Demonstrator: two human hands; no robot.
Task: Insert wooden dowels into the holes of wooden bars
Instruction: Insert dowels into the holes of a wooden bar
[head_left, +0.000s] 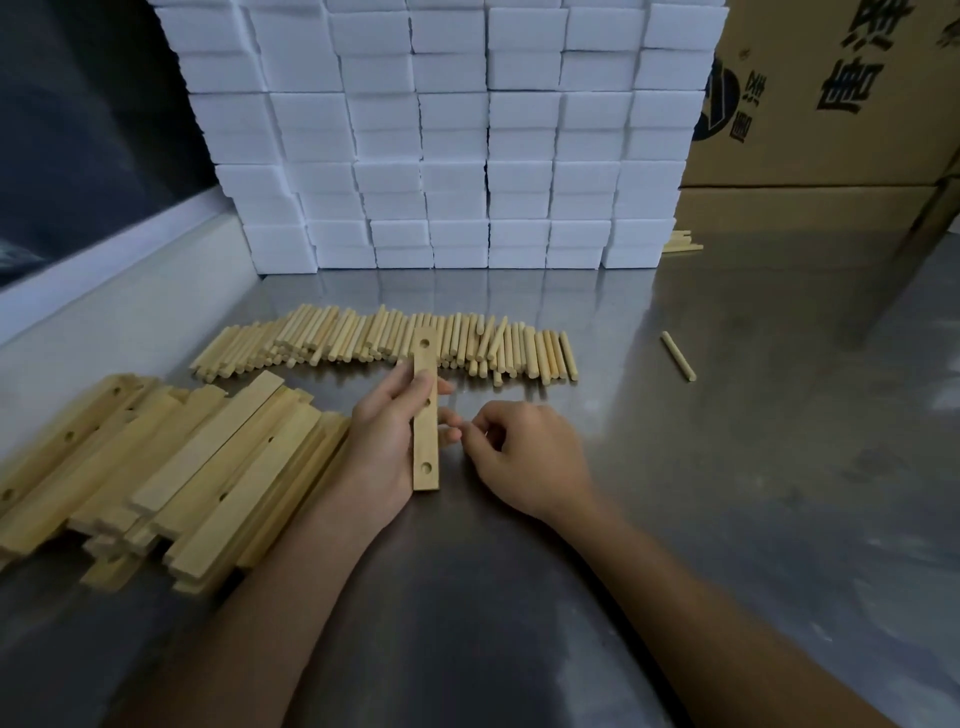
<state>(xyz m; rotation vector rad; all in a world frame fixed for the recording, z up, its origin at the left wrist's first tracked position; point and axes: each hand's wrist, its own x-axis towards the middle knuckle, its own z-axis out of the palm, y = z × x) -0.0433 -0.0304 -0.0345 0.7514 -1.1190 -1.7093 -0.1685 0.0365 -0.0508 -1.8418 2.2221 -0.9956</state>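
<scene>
meanwhile left hand (387, 441) grips a holed bar (426, 415), right hand (524, 457) curled empty; carton (831, 93) print unreadable.

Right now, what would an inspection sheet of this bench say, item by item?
Surface: grey metal table, smudged.
Job's things: wooden bar with three empty holes, held upright-ish; row of dowels behind it; pile of bars at left.
Clutter: one stray dowel at right; few sticks by the boxes.
Hands: left hand grips the bar; right hand curled beside it, contents too small to tell.
Cables: nothing seen.
Surroundings: stacked white boxes; cardboard cartons at right.
</scene>
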